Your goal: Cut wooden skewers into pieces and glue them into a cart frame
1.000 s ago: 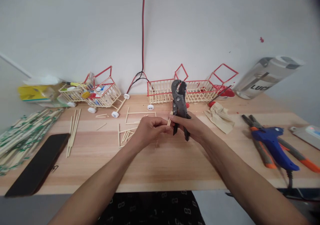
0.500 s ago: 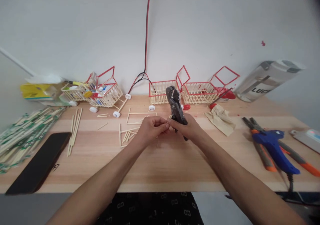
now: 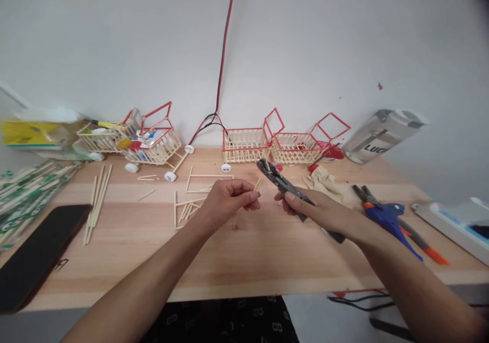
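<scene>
Near the middle of the table, my left hand [image 3: 237, 196] pinches short wooden sticks [image 3: 258, 183] that poke up past its fingertips. My right hand [image 3: 309, 205] is wrapped round dark pliers [image 3: 280, 177], whose head points up and left, apart from the sticks. Just left of my left hand lie a stick frame [image 3: 175, 208] with several cut sticks [image 3: 188, 210] inside it, and a second stick frame [image 3: 210, 175] behind. Two red-rimmed stick baskets [image 3: 244, 145] [image 3: 294, 149] stand at the wall beyond my hands.
At left are a phone [image 3: 42, 251], long sticks [image 3: 100, 200], wrapped chopsticks [image 3: 34, 200] and filled stick carts [image 3: 153, 147]. To the right lie crumpled brown paper [image 3: 324, 182], a blue glue gun [image 3: 389, 221], orange-handled pliers [image 3: 430, 249] and a tilted clear container [image 3: 382, 137].
My right hand has moved right, away from my left, and the pliers have tilted from nearly upright to slanting left. The sticks in my left hand now show. The view has shifted slightly.
</scene>
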Tool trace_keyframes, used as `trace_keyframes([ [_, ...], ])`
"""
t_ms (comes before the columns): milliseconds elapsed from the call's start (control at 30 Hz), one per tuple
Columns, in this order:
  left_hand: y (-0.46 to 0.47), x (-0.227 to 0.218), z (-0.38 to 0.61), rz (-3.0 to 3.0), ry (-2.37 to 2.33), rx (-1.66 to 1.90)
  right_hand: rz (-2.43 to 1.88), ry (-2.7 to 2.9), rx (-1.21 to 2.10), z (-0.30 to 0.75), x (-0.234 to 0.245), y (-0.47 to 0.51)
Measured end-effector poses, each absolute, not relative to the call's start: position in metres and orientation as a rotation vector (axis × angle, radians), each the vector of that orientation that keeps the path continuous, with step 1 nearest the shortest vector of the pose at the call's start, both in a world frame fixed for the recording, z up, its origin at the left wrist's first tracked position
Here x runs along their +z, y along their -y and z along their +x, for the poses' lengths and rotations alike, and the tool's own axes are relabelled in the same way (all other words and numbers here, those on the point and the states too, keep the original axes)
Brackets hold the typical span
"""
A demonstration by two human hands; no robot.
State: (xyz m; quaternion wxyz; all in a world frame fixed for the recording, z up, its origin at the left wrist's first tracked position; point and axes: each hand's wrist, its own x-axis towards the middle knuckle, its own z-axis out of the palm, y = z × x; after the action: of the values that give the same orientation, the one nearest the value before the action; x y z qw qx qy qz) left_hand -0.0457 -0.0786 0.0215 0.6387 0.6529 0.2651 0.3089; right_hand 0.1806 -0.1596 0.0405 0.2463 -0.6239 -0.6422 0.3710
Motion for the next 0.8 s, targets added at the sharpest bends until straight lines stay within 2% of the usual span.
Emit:
trace_keyframes([
  [467, 0.082, 0.02, -0.045, 1.398, -0.561, 0.614, -1.827, 1.872, 1.159, 0.165, 0.067, 0.173],
  [800, 0.085, 0.026, -0.045, 1.44, -0.628, 0.615, -1.906, 1.877, 1.042, 0.158, 0.072, 0.177],
])
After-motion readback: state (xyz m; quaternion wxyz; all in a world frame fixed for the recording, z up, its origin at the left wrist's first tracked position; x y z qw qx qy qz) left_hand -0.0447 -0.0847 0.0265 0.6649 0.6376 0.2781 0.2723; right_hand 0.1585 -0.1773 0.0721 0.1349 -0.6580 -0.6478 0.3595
